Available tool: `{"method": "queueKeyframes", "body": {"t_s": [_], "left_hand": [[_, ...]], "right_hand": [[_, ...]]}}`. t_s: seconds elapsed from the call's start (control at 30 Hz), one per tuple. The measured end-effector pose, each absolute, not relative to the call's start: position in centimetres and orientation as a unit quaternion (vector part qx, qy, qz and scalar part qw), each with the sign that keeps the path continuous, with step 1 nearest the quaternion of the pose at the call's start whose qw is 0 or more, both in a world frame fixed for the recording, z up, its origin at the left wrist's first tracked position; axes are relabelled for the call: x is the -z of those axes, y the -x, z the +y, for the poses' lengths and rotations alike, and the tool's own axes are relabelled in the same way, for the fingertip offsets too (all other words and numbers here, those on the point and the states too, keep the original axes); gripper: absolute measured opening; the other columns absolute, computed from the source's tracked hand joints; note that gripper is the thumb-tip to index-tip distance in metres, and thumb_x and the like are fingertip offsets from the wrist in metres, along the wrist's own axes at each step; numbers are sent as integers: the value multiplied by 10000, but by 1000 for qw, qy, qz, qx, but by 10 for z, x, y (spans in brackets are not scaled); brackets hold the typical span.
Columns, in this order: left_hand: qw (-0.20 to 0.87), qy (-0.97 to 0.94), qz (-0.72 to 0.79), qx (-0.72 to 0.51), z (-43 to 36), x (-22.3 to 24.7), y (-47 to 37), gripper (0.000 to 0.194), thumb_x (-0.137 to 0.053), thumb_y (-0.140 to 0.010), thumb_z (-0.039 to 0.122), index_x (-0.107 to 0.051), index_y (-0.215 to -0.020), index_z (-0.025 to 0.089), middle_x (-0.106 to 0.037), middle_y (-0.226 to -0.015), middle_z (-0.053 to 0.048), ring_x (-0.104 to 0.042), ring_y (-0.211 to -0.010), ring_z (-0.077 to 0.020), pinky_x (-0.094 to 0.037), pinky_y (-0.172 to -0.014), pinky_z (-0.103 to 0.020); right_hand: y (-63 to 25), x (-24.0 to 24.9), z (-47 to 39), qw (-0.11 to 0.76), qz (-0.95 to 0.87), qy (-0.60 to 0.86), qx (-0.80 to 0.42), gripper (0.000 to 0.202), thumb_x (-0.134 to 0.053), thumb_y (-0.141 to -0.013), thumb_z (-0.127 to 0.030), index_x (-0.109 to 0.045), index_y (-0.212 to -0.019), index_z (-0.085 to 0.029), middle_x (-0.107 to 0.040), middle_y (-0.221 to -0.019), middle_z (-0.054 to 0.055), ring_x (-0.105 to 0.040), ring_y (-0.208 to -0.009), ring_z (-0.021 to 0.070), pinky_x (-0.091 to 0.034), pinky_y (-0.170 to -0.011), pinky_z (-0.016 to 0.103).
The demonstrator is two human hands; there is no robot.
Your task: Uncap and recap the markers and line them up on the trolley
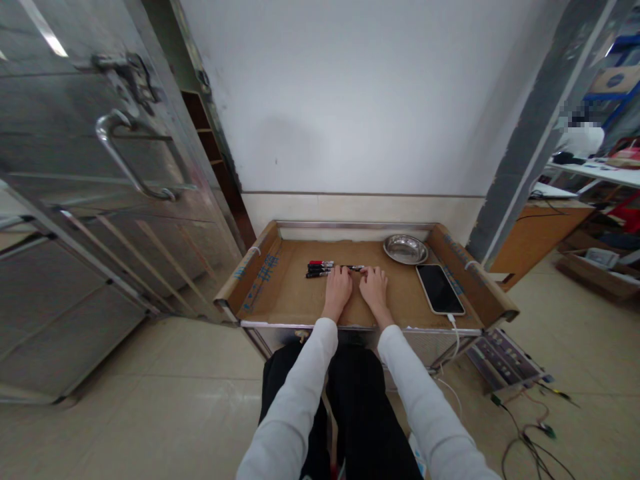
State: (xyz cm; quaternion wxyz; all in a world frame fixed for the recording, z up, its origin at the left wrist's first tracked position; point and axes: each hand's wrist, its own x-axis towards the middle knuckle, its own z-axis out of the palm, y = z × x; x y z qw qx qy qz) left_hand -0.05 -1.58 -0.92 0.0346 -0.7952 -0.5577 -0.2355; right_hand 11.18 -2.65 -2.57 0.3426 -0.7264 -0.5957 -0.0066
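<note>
Spanning a single marker pen [355,267] at the middle of the cardboard-lined table [295,300], the left hand [339,289] and right hand [374,288] lie palm down with fingers curled at its left and right ends respectively; whether either hand grips the pen cannot be determined. A group of markers [319,269], one with a red cap, lies just left of the left hand. A round metal dish [406,249] and a smartphone [440,289] with a white cable [457,339] attached are positioned to the right of the right hand.
</note>
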Motion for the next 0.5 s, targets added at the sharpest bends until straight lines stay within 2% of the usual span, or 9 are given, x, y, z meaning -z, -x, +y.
{"method": "queueKeyframes", "body": {"t_s": [0.2,0.5], "left_hand": [[35,800,-555,226,-17,11,1,214,-367,-899,140,-526,-1040,114,-555,-1051,-148,-520,-1001,-248,-401,-885,-377],[51,797,-561,219,-11,18,0,250,-411,-875,153,-519,-1091,85,-552,-1080,-151,-514,-1049,-270,-400,-921,-380]], "right_hand": [[-113,29,-23,368,-603,708,3,265,-423,-787,-109,-622,-951,-168,-603,-994,122,-481,-936,249,-345,-837,356],[-113,33,-14,451,-628,635,-22,353,-393,-711,-60,-589,-984,-167,-633,-943,83,-491,-900,221,-378,-856,340]]}}
